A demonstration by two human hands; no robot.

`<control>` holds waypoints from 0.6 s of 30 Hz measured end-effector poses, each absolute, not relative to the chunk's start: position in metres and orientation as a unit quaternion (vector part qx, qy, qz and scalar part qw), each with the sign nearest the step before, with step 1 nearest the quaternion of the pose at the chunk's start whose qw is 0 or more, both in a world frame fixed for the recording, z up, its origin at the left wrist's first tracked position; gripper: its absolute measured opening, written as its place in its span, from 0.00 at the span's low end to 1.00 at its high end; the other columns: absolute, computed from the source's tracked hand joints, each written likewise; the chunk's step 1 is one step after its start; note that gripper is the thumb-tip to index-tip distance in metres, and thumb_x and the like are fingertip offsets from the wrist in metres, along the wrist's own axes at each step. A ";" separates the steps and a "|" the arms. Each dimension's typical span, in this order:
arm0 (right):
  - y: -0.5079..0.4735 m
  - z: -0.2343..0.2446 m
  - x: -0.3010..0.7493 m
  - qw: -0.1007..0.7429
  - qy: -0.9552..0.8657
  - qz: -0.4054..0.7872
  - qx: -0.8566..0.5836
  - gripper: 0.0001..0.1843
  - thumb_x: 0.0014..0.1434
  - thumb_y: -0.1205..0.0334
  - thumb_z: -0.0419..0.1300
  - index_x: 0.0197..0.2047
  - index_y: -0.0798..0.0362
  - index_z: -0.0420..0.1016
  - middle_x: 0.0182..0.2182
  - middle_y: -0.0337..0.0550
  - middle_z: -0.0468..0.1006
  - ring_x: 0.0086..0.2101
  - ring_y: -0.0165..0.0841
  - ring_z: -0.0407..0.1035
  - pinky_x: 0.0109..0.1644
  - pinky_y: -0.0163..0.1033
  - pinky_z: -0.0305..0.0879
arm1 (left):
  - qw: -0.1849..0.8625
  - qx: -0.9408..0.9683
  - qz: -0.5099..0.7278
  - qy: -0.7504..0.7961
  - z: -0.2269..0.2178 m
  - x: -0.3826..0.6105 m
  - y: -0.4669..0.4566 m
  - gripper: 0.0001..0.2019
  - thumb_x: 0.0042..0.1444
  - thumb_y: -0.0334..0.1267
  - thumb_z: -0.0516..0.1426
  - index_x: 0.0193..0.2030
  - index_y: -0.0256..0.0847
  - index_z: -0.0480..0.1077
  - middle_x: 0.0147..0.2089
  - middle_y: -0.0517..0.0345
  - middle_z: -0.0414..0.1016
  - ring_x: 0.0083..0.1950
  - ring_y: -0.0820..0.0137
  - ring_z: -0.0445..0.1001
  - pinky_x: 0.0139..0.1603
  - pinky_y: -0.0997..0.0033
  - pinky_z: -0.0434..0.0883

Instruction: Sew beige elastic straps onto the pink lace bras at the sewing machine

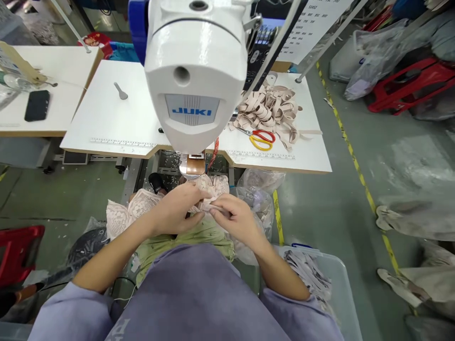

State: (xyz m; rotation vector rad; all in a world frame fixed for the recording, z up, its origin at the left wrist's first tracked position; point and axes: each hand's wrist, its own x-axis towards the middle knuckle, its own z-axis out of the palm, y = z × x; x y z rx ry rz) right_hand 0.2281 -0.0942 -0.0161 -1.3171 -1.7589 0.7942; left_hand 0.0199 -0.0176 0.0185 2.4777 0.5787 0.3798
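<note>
A pale pink lace bra [119,215] hangs over my lap, part of it bunched up under the head of a white sewing machine [194,61]. My left hand [181,206] grips the lace near the machine's work arm [192,166], thumb and fingers closing on its edge. Just to the right, my right hand [236,215] pinches the fabric edge between thumb and forefinger. Both hands sit close together below the table's front cutout. The needle area is mostly hidden by the machine head.
On the white table [106,109] lie scissors with red and yellow handles [262,139] and a heap of beige elastic strips [272,106]. A phone [37,105] rests on the left table. A clear plastic bin [337,270] with grey fabric stands at my right. Other people's feet [398,286] show far right.
</note>
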 end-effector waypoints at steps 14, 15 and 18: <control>-0.099 -0.026 0.229 0.419 -0.788 0.098 -0.441 0.06 0.62 0.64 0.63 0.39 0.41 0.80 0.28 0.38 0.80 0.29 0.34 0.69 0.39 0.43 0.64 | 0.026 0.932 0.333 0.138 -0.019 -0.007 -0.031 0.09 0.61 0.27 0.58 0.36 0.47 0.73 0.25 0.64 0.72 0.31 0.70 0.72 0.39 0.68 0.72; -0.098 -0.026 0.229 0.410 -0.779 0.134 -0.456 0.05 0.63 0.62 0.63 0.40 0.42 0.80 0.28 0.39 0.79 0.29 0.34 0.69 0.39 0.43 0.64 | 0.046 0.931 0.328 0.153 -0.020 -0.008 -0.031 0.08 0.61 0.28 0.58 0.37 0.47 0.73 0.25 0.64 0.71 0.32 0.70 0.72 0.39 0.67 0.72; -0.093 -0.030 0.222 0.375 -0.686 0.343 -0.520 0.08 0.64 0.54 0.61 0.38 0.45 0.80 0.26 0.39 0.77 0.28 0.34 0.69 0.35 0.41 0.64 | 0.128 0.892 0.334 0.276 -0.033 -0.007 -0.042 0.12 0.61 0.36 0.61 0.52 0.45 0.70 0.41 0.54 0.77 0.46 0.64 0.76 0.48 0.60 0.75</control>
